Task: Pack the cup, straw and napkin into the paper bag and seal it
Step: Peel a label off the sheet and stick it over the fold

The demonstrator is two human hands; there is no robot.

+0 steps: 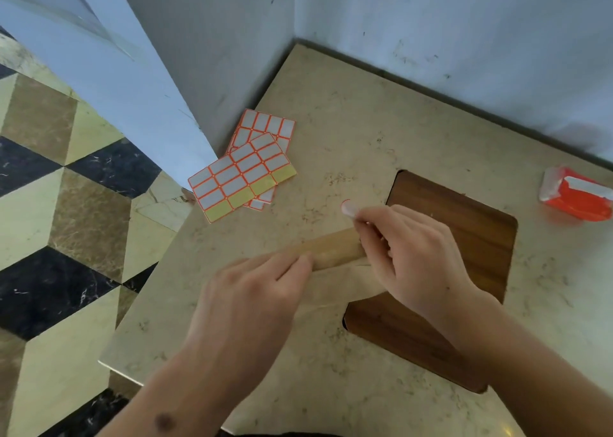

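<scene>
A tan paper bag lies flat across the marble table, partly over a wooden board. Its top is rolled into a tight fold. My left hand presses down on the left part of that roll with straight fingers. My right hand sits at the roll's right end with curled fingers. Its fingertips pinch a small white label with a red border just above the roll. The cup, straw and napkin are not visible.
Two sheets of red-bordered labels lie at the table's left corner by the wall. The dark wooden board lies under the bag's right side. An orange and white pack sits at the far right. The table edge drops to a patterned floor.
</scene>
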